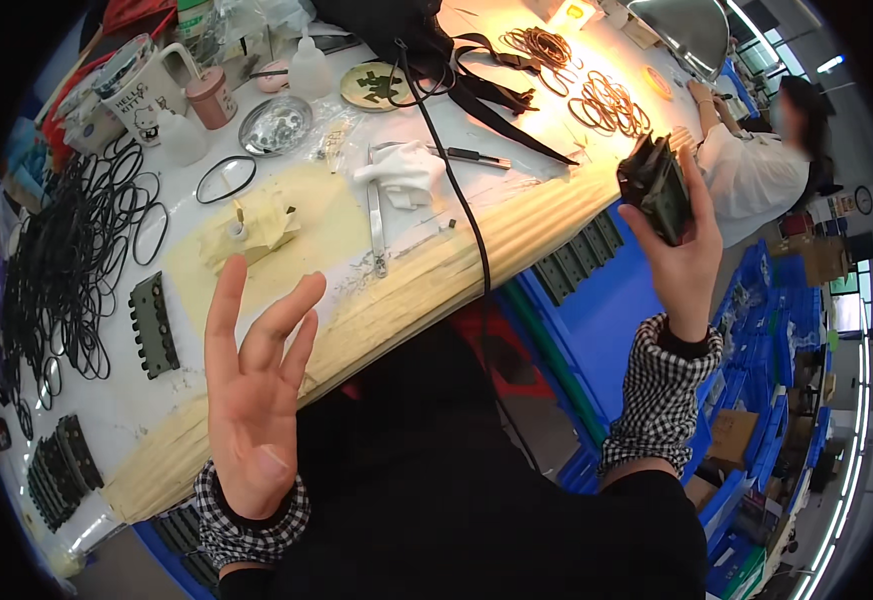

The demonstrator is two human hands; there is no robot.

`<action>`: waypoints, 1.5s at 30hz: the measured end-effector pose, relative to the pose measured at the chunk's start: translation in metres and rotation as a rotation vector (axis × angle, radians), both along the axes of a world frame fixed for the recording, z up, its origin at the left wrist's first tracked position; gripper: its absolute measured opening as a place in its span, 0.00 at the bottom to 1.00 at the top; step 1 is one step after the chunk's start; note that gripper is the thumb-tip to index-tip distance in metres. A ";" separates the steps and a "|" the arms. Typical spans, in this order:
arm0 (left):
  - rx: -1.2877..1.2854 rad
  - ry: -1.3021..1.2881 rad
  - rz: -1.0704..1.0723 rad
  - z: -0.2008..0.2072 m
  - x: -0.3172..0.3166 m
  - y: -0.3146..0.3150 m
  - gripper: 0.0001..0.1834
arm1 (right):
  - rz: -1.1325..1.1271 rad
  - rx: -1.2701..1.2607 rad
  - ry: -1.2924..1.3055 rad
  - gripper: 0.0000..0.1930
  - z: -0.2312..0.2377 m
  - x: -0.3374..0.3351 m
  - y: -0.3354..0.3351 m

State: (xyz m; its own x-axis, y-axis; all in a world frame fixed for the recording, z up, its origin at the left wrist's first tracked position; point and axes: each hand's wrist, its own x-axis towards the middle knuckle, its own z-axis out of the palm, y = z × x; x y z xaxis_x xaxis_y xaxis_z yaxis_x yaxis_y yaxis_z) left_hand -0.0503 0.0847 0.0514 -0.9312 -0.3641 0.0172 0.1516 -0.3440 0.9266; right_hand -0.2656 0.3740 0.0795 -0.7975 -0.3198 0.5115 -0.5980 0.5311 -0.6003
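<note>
My right hand (685,268) is raised past the table's front edge, its fingers and thumb wrapped round a few dark green moulded parts (660,190) held together. My left hand (257,400) hovers palm up at the near edge, fingers spread and nothing in it. Beyond its fingertips stands a yellow-wrapped block (262,230) with a small nozzle on top. A similar dark green ribbed part (154,326) lies on the table to the left of that hand. Farther left sits a row of such parts (63,473). More green parts (579,260) lie in a blue bin (622,320) below my right hand.
Black rubber rings (77,255) heap at left; more loops (607,103) lie under a lamp (687,35). Tweezers (377,225), a white cloth (407,175), a metal dish (275,126) and a mug (145,90) stand around. A black cord (472,225) crosses the edge. A co-worker (757,160) sits at right.
</note>
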 end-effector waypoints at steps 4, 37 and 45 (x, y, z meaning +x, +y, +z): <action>-0.026 -0.036 -0.023 -0.010 0.010 -0.010 0.66 | -0.385 0.150 -0.166 0.41 -0.062 -0.067 0.132; -0.051 -0.006 0.116 -0.038 0.031 -0.039 0.55 | -0.431 0.469 -0.506 0.25 -0.189 -0.198 0.239; -0.057 0.050 0.038 -0.042 0.033 -0.047 0.50 | -0.513 -0.066 -0.686 0.21 -0.225 -0.178 0.248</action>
State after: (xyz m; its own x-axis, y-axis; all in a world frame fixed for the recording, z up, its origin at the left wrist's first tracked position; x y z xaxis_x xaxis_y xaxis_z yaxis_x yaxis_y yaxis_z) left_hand -0.0170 0.0380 0.0092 -0.9144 -0.3959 0.0849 0.2098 -0.2838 0.9356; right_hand -0.4438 0.6217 -0.1459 -0.9750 0.1784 -0.1323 0.2135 0.5880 -0.7802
